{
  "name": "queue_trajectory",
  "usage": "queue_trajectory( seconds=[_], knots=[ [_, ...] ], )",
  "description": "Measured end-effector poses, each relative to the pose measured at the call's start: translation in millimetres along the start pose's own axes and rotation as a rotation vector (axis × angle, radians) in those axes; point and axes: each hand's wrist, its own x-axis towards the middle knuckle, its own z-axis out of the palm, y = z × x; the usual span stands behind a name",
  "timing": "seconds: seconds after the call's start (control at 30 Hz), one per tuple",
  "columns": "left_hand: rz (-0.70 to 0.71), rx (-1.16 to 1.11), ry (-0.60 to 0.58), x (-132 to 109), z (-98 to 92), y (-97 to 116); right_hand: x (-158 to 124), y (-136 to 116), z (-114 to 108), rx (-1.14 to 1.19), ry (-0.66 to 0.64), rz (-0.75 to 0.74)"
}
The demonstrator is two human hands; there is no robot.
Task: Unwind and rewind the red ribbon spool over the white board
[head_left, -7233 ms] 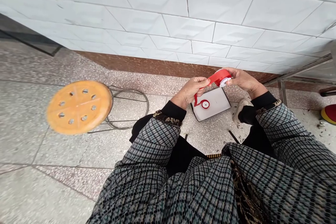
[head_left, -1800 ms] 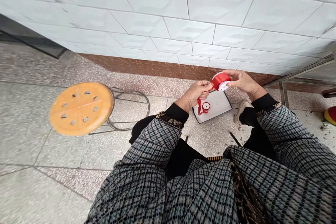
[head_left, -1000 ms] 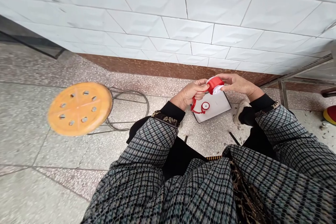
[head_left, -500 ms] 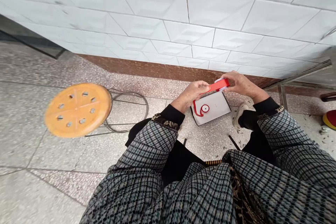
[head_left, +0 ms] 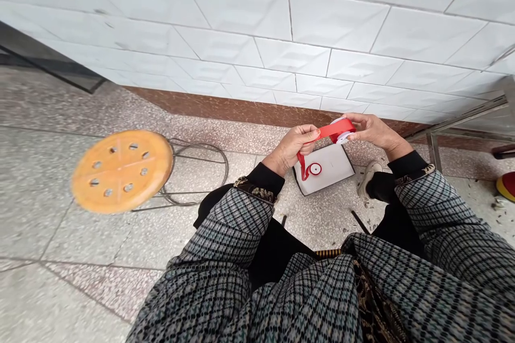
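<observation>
A red ribbon (head_left: 329, 129) stretches between my two hands. My left hand (head_left: 293, 147) pinches the ribbon between thumb and fingers, and its loose end hangs below that hand. On the right, my right hand (head_left: 373, 132) grips a white spool (head_left: 343, 138) by its rims, with red ribbon wound on it. Beneath them lies a shallow box with a white surface (head_left: 333, 170) and dark edges. A small round roll (head_left: 316, 169), white with a red edge, rests there, and the hanging ribbon reaches down beside it.
An orange round stool (head_left: 123, 171) with holes in its seat and thin metal legs (head_left: 197, 171) is at the left. A white tiled wall (head_left: 257, 16) rises ahead. At the right are a metal frame (head_left: 435, 153), a red and yellow object (head_left: 507, 185) and scattered bits on the floor.
The spool has turned in my right hand and shifted slightly right, showing more of its white side. More ribbon spans the hands, and the hanging end has shifted on the box.
</observation>
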Motion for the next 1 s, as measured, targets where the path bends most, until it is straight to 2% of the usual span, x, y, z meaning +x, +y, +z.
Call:
queue_trajectory(
  seconds=[0.2,0.47,0.6,0.8,1.0],
  knots=[
    [-0.001,-0.074,0.041,0,1.1,-1,1,2,4,0.025,-0.005,-0.007],
    [-0.04,0.028,0.044,2,5.8,-5,-1,2,9,0.14,0.017,-0.029],
    [-0.006,0.073,0.052,2,8.4,-9,0,4,21,0.285,0.035,-0.013],
    [0.175,0.018,0.049,3,16.2,-17,3,10,45,0.455,0.097,0.039],
    [0.12,-0.015,0.038,6,13.1,-19,2,11,54,0.597,0.09,0.073]
  ],
)
